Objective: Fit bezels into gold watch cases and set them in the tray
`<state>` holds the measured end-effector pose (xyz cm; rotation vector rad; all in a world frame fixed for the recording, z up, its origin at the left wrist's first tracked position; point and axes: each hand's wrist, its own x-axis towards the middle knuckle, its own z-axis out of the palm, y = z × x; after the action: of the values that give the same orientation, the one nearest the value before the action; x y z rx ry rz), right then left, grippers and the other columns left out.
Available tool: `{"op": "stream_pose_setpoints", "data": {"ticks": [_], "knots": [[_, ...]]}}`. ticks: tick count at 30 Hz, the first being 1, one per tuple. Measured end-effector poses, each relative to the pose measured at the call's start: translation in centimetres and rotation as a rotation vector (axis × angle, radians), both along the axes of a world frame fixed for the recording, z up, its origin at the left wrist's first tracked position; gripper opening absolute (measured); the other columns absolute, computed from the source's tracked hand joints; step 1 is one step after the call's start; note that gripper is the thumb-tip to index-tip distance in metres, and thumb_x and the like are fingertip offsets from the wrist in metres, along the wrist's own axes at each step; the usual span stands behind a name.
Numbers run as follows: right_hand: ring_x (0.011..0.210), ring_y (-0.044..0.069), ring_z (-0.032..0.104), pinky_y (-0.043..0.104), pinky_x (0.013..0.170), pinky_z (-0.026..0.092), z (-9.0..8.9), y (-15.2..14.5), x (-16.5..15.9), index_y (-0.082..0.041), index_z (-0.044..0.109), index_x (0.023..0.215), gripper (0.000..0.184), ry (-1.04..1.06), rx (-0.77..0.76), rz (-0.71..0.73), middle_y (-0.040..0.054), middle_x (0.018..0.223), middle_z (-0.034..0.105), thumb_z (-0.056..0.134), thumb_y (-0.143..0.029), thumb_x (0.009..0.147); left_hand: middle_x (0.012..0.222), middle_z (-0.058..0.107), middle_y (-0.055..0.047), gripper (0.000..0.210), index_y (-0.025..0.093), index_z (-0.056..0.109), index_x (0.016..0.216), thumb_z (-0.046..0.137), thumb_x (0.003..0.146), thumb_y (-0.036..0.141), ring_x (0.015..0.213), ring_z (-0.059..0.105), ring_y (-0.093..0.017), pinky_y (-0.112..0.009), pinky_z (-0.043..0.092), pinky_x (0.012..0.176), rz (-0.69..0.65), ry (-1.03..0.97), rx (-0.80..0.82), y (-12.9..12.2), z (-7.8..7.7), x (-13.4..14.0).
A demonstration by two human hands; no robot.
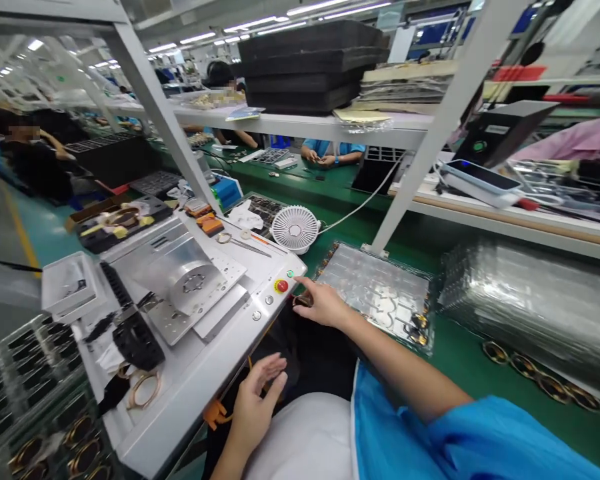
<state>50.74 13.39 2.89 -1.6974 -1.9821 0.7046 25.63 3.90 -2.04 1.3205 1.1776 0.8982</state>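
Right hand (pixel 325 303): index out at the green button (pixel 291 274), contact unclear; rest curled, can't tell if pinching. Button's just past the fingertip on the panel (pixel 250 335) corner, probably for easy reach. Small, round, beside red knob (pixel 281 286). Left hand (pixel 260 393) loosely spread, nothing in it.

From where I stand, I can't tell whether the right hand's (pixel 326 304) index fingertip touches the green button (pixel 291 273) or stops just beside it. A small dark piece (pixel 304 301) by its thumb is too covered to identify. The left hand's (pixel 258 395) forearm is cut off below, and its wrist obscures part of an orange item (pixel 214 415). The clear plastic trays (pixel 535 300) run out of sight rightward; whatever the co-worker's hands (pixel 325 161) hold is too small to name.
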Motion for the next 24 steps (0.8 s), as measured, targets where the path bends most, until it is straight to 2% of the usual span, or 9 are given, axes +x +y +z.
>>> {"op": "stream_pose_setpoints", "data": {"ticks": [4,9,12,15,16,18,19,21,24], "knots": [[0.096,0.022,0.074,0.034,0.092,0.056,-1.4,-4.1,-1.0,-0.02,0.049,0.149,0.092,0.543,0.124,0.287,0.0074,0.107,0.079,0.094,-0.045,0.073,0.124,0.077,-0.016,0.055,0.021,0.068,0.127,0.083,0.082,0.05,0.113,0.076,-0.03,-0.045,0.061,0.102,0.095,-0.327,-0.129,0.4,-0.1,1.6],[0.1,0.024,0.07,0.037,0.092,0.055,-3.6,-6.3,-3.1,-0.021,0.051,0.147,0.097,0.49,0.276,0.266,0.0093,0.109,0.078,0.096,-0.053,0.066,0.11,0.081,-0.01,0.059,0.024,0.073,0.117,0.095,0.067,0.047,0.1,0.079,-0.03,-0.047,0.066,0.092,0.076,-0.493,-0.167,1.4,0.3,3.5],[0.103,0.024,0.069,0.037,0.095,0.055,-3.3,-6.5,-2.1,-0.02,0.05,0.148,0.095,0.47,0.316,0.297,0.0092,0.111,0.077,0.094,-0.052,0.071,0.105,0.082,-0.009,0.055,0.025,0.076,0.112,0.097,0.064,0.041,0.091,0.08,-0.029,-0.048,0.068,0.086,0.034,-0.499,-0.158,1.7,0.3,4.2],[0.115,0.024,0.068,0.036,0.101,0.053,-1.8,-7.4,2.7,-0.021,0.057,0.143,0.077,0.329,0.249,0.287,0.0104,0.128,0.072,0.091,-0.045,0.078,0.111,0.08,-0.01,0.051,0.023,0.078,0.111,0.097,0.065,0.031,0.088,0.08,-0.026,-0.044,0.067,0.087,0.015,-0.436,-0.113,1.4,0.3,4.3],[0.117,0.024,0.067,0.036,0.101,0.054,-1.3,-7.8,5.2,-0.022,0.061,0.139,0.066,0.242,0.187,0.189,0.0103,0.133,0.07,0.089,-0.04,0.081,0.114,0.08,-0.01,0.049,0.023,0.079,0.111,0.096,0.066,0.031,0.087,0.08,-0.024,-0.043,0.067,0.087,0.027,-0.413,-0.1,1.3,0.2,4.1],[0.101,0.023,0.071,0.033,0.09,0.057,-0.7,-8.9,10.9,-0.025,0.07,0.122,0.036,-0.012,0.028,-0.241,0.0068,0.119,0.074,0.082,-0.033,0.089,0.117,0.078,-0.01,0.047,0.023,0.079,0.112,0.094,0.069,0.034,0.084,0.079,-0.023,-0.04,0.067,0.085,0.071,-0.374,-0.096,0.9,0.1,3.7],[0.095,0.025,0.071,0.036,0.085,0.057,-0.7,-9.4,13.8,-0.02,0.071,0.119,0.029,-0.076,0.0,-0.352,0.0105,0.111,0.075,0.078,-0.027,0.091,0.116,0.079,-0.009,0.047,0.023,0.079,0.113,0.093,0.07,0.036,0.083,0.079,-0.022,-0.039,0.067,0.083,0.091,-0.36,-0.106,0.8,0.0,3.4],[0.088,0.025,0.07,0.037,0.079,0.057,-1.4,-10.5,18.8,-0.014,0.071,0.111,0.021,-0.142,-0.029,-0.452,0.0132,0.098,0.073,0.074,-0.024,0.094,0.113,0.08,-0.009,0.048,0.022,0.078,0.113,0.093,0.07,0.038,0.085,0.079,-0.024,-0.04,0.067,0.084,0.11,-0.346,-0.13,0.7,-0.5,2.9],[0.078,0.017,0.066,0.032,0.073,0.058,-3.3,-11.5,23.3,-0.015,0.068,0.105,0.021,-0.18,-0.061,-0.461,0.006,0.092,0.069,0.069,-0.035,0.1,0.109,0.08,-0.012,0.051,0.019,0.078,0.111,0.094,0.067,0.04,0.097,0.079,-0.029,-0.045,0.065,0.094,0.107,-0.338,-0.142,0.6,-1.2,2.4]]}}
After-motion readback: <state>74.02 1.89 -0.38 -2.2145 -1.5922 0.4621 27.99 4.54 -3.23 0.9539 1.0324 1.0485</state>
